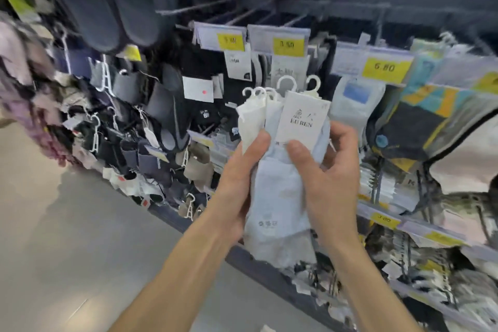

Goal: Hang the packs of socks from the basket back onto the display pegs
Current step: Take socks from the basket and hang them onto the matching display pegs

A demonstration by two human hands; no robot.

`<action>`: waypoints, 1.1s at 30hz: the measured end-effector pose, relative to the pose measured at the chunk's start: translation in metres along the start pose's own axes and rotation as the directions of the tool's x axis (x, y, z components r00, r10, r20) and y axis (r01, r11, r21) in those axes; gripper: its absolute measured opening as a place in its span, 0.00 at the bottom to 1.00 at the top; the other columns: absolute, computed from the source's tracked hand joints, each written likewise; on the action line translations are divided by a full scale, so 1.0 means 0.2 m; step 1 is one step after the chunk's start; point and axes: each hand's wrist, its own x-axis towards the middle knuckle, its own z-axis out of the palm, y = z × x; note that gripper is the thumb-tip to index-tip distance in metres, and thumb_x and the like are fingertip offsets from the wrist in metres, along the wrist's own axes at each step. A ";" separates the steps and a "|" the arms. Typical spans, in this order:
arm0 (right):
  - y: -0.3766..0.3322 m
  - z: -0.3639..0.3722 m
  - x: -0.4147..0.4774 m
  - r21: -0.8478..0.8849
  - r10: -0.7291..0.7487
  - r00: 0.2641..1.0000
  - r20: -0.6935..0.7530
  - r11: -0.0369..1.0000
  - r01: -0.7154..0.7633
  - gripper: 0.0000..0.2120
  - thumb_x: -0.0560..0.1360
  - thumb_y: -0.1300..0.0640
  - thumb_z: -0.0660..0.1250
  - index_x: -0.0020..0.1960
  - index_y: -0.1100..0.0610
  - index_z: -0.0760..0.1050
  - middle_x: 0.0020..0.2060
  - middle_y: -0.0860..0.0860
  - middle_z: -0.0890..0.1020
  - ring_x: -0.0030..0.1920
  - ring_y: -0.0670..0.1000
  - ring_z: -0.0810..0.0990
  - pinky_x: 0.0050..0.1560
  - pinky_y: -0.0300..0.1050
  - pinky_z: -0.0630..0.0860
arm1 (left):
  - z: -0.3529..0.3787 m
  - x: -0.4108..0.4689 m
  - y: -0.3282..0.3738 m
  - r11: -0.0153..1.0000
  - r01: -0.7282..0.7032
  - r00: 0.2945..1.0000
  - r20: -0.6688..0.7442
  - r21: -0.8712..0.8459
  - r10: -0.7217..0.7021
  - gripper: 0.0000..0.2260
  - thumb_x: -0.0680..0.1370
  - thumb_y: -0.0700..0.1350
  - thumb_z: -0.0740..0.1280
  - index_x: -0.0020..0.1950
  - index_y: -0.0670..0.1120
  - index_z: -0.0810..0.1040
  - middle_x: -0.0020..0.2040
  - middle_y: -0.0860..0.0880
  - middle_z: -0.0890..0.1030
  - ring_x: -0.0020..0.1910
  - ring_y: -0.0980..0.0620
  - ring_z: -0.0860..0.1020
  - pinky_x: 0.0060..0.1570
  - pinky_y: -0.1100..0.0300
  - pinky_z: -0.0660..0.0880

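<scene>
Sock packs (280, 191) are being held upright before the rack | left hand (238, 178) is clasping one side, right hand (334, 178) fingers (341, 133) are curling round the other | hooks (287, 83) are pointing up, below the bare pegs (242, 15).

Too blurry to tell apart: hanging things (24, 83) far left. Partly hidden under left hand (237, 178), right hand (334, 175): packs of socks (280, 194).

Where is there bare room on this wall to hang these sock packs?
The bare peg jutting out above-left of the yellow price tags looks free. Hanging socks crowd the left side, coloured packs the right.
</scene>
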 end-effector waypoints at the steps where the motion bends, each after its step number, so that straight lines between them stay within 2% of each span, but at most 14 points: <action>1: -0.03 0.04 0.04 0.033 -0.034 0.999 0.002 0.999 0.034 0.14 0.73 0.53 0.73 0.54 0.42 0.71 0.50 0.40 0.83 0.49 0.42 0.84 0.41 0.35 0.80 | 0.01 0.01 0.07 0.999 -0.043 0.999 0.020 0.018 0.042 0.37 0.69 0.58 0.76 0.73 0.44 0.72 0.69 0.38 0.77 0.67 0.38 0.76 0.67 0.43 0.71; 4: -0.10 0.20 0.16 0.120 -0.116 0.993 -0.007 0.986 0.116 0.12 0.75 0.57 0.71 0.51 0.42 0.74 0.47 0.41 0.85 0.44 0.41 0.84 0.38 0.33 0.79 | 0.00 0.06 0.28 0.981 -0.191 0.981 0.045 0.035 0.190 0.36 0.70 0.54 0.77 0.74 0.43 0.71 0.69 0.36 0.77 0.67 0.36 0.76 0.69 0.39 0.70; 6: -0.13 0.32 0.24 0.156 -0.171 0.984 -0.042 0.972 0.175 0.11 0.75 0.56 0.69 0.51 0.40 0.76 0.46 0.41 0.85 0.44 0.40 0.84 0.38 0.33 0.78 | -0.03 0.09 0.43 0.957 -0.286 0.958 0.036 0.043 0.284 0.37 0.68 0.55 0.78 0.73 0.42 0.72 0.67 0.35 0.78 0.65 0.35 0.78 0.65 0.40 0.74; 8: -0.15 0.48 0.32 0.171 -0.220 0.972 -0.080 0.958 0.231 0.08 0.75 0.54 0.69 0.51 0.42 0.77 0.46 0.41 0.85 0.45 0.40 0.84 0.40 0.33 0.78 | -0.09 0.13 0.58 0.940 -0.338 0.941 0.041 0.042 0.336 0.37 0.68 0.55 0.78 0.72 0.42 0.72 0.67 0.35 0.78 0.65 0.33 0.77 0.67 0.36 0.71; 10: -0.15 0.64 0.39 0.168 -0.260 0.962 -0.084 0.948 0.271 0.07 0.74 0.53 0.69 0.50 0.42 0.78 0.46 0.42 0.85 0.45 0.40 0.84 0.40 0.33 0.78 | -0.18 0.19 0.73 0.910 -0.408 0.912 0.073 0.072 0.403 0.29 0.73 0.52 0.73 0.72 0.43 0.72 0.66 0.35 0.78 0.65 0.32 0.77 0.67 0.33 0.69; 13: -0.14 0.90 0.53 0.100 -0.318 0.947 -0.046 0.942 0.321 0.10 0.74 0.54 0.70 0.54 0.46 0.77 0.47 0.42 0.85 0.46 0.40 0.84 0.41 0.32 0.78 | -0.34 0.31 0.98 0.868 -0.485 0.873 0.104 0.104 0.476 0.21 0.76 0.47 0.70 0.67 0.42 0.76 0.61 0.37 0.82 0.60 0.35 0.81 0.60 0.37 0.77; 16: -0.16 1.11 0.68 0.011 -0.342 0.939 -0.024 0.939 0.343 0.14 0.74 0.55 0.70 0.58 0.43 0.76 0.51 0.42 0.85 0.50 0.41 0.84 0.44 0.32 0.78 | -0.44 0.44 1.23 0.893 -0.444 0.891 0.143 0.073 0.431 0.22 0.73 0.45 0.72 0.65 0.40 0.78 0.60 0.35 0.82 0.59 0.34 0.81 0.62 0.38 0.76; 19: -0.18 1.24 0.81 -0.072 -0.354 0.930 -0.096 0.935 0.348 0.12 0.75 0.54 0.69 0.55 0.42 0.74 0.48 0.41 0.84 0.48 0.41 0.83 0.44 0.33 0.78 | -0.47 0.55 1.40 0.902 -0.425 0.897 0.171 0.079 0.408 0.23 0.71 0.45 0.74 0.64 0.40 0.78 0.60 0.35 0.82 0.60 0.33 0.80 0.64 0.36 0.74; 23: -0.20 1.28 0.94 0.024 -0.302 0.934 -0.189 0.950 0.312 0.10 0.77 0.60 0.69 0.56 0.51 0.73 0.45 0.44 0.85 0.45 0.44 0.84 0.42 0.36 0.79 | -0.47 0.68 1.53 0.898 -0.430 0.887 0.230 0.093 0.400 0.22 0.70 0.49 0.75 0.62 0.43 0.81 0.57 0.38 0.84 0.57 0.38 0.83 0.56 0.45 0.80; 26: -0.25 1.25 1.03 0.026 -0.301 0.932 -0.203 0.950 0.312 0.13 0.75 0.58 0.70 0.58 0.53 0.73 0.47 0.47 0.85 0.46 0.47 0.85 0.42 0.39 0.80 | -0.42 0.76 1.56 0.890 -0.449 0.872 0.259 0.085 0.415 0.20 0.68 0.51 0.77 0.58 0.46 0.83 0.54 0.40 0.86 0.53 0.40 0.85 0.50 0.49 0.82; 29: -0.30 1.18 1.11 0.065 -0.302 0.930 -0.210 0.945 0.321 0.14 0.73 0.57 0.70 0.57 0.54 0.74 0.48 0.50 0.85 0.47 0.50 0.85 0.43 0.43 0.81 | -0.36 0.83 1.58 0.877 -0.476 0.852 0.281 0.066 0.442 0.20 0.71 0.51 0.77 0.60 0.46 0.81 0.53 0.43 0.86 0.51 0.44 0.85 0.44 0.54 0.82; 33: -0.36 1.05 1.20 0.065 -0.260 0.924 -0.280 0.955 0.289 0.09 0.77 0.63 0.68 0.56 0.55 0.75 0.46 0.49 0.86 0.44 0.49 0.85 0.39 0.41 0.81 | -0.28 0.89 1.59 0.922 -0.387 0.880 0.292 -0.017 0.374 0.22 0.72 0.51 0.74 0.64 0.45 0.80 0.56 0.42 0.85 0.53 0.43 0.85 0.45 0.53 0.83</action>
